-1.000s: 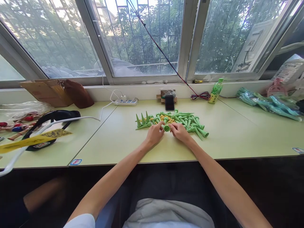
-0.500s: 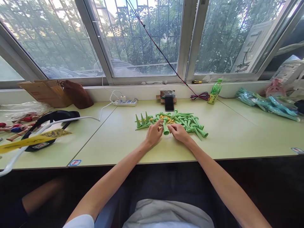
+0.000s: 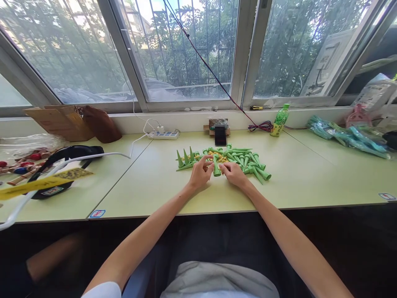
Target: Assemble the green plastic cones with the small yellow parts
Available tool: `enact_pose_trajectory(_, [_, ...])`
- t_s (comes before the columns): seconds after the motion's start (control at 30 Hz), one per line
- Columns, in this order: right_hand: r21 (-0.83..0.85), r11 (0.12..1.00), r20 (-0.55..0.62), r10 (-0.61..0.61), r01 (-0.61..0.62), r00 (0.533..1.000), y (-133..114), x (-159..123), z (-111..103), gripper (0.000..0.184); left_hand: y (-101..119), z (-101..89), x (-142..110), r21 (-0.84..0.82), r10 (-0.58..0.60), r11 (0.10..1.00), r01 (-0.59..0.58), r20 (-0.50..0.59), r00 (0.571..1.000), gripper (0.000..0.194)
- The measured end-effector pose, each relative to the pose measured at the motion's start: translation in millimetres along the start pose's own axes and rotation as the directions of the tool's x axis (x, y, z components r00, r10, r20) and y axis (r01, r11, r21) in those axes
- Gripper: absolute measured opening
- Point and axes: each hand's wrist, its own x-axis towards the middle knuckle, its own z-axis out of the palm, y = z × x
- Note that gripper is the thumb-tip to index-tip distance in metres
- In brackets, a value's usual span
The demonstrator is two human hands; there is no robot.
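A green plastic plant-watering spike [image 3: 216,166] is between my hands, its wide round socket end toward me. My left hand [image 3: 200,172] grips its left side, thumb low and forefinger stretched out above. On the right side, my right hand [image 3: 234,173] has fingers and thumb pinched together at the spike's lower part; anything small inside that pinch is hidden. Behind my fingers lies a heap of small yellow parts [image 3: 222,157]. More green spikes [image 3: 246,159] are piled to the right, and several pointed green pieces [image 3: 185,157] stand in a row on the left.
A dark blurred-out block [image 3: 220,135] stands behind the pile near a small carton. Along the sill side are a power strip [image 3: 164,134] and a green drink bottle [image 3: 280,120]. A white cable [image 3: 108,155] and a black strap [image 3: 66,155] occupy the left; bagged blue-green items [image 3: 350,138] lie right.
My left fingers have shifted slightly, with the forefinger lifted a little further from the thumb. The spike and my right hand stay almost in place.
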Motion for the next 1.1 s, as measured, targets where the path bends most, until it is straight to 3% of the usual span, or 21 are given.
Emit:
enact_pose_trajectory(0.53, [-0.119,0.992,-0.062,0.035,-0.043,0.997,3,1,0,0.04,0,0.1,1,-0.257,-0.038,0.965,0.049,0.045,0.998,0.054])
enact_pose_trajectory(0.87, [-0.123,0.989,-0.144,0.068,-0.086,0.987,13,3,4,0.042,5,-3.9,1,-0.339,-0.073,0.933,0.121,0.15,0.986,0.051])
enact_pose_trajectory(0.97, [-0.117,0.986,-0.16,0.095,-0.115,0.983,14,3,4,0.041,7,-4.4,0,-0.314,-0.061,0.943,0.113,0.171,0.983,0.047])
enact_pose_trajectory(1.1, [-0.12,0.985,-0.17,0.103,-0.124,0.98,14,2,3,0.04,10,-2.3,0,-0.219,0.043,0.976,0.009,0.227,0.973,0.045])
